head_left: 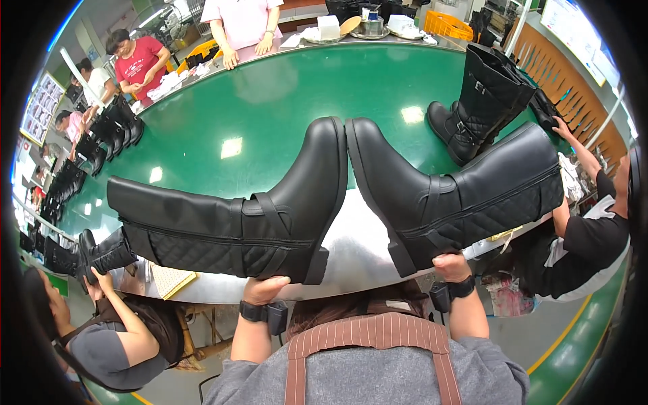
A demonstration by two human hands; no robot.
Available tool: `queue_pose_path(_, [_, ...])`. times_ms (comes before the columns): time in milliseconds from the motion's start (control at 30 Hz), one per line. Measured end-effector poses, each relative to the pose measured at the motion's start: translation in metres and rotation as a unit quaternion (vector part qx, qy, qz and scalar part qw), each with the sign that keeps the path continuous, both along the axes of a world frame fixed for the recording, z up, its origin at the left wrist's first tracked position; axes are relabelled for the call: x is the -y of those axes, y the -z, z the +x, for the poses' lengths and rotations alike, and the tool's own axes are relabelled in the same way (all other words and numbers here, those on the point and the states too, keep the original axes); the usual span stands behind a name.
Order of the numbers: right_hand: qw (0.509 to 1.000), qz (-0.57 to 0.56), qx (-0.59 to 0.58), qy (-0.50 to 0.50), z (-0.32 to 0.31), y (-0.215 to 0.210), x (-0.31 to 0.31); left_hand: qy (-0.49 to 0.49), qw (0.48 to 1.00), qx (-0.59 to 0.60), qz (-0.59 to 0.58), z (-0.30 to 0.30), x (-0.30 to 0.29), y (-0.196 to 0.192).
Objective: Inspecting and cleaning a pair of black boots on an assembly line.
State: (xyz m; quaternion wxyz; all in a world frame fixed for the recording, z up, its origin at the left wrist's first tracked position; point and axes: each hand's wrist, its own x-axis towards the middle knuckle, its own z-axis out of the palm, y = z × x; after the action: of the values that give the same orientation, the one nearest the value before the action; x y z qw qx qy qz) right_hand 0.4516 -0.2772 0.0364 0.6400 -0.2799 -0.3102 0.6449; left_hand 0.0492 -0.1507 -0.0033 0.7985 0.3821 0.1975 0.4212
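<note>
My left hand (262,288) grips the heel end of a tall black boot (229,226) whose quilted shaft points left. In my right hand (451,265) is the matching black boot (459,192), shaft pointing right. The two boots are held up sole to sole, toes pointing away from me, their soles almost touching in the middle. Both hover over the metal rim (354,253) of a green conveyor table (283,108). Each of my wrists carries a black band.
Another pair of black boots (482,101) stands on the green belt at the right. A row of boots (101,138) lines the left edge. Seated people work at my left (115,337) and right (580,243); others stand at the far side near yellow crates (449,25).
</note>
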Motion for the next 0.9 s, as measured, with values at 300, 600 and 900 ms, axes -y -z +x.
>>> queue_pose_path(300, [0.982,-0.009,0.174,0.072,-0.016,-0.016,-0.003,-0.072,0.963,-0.220,0.138,0.013,0.012,-0.054])
queue_pose_path(600, [0.813,0.013,0.554,0.178,-0.106,-0.046,-0.074,-0.036,0.966,-0.247,0.063,0.103,-0.009,0.044])
queue_pose_path(900, [0.905,-0.014,0.365,0.218,-0.090,-0.042,-0.104,-0.208,0.549,-0.566,0.579,0.091,0.002,0.026])
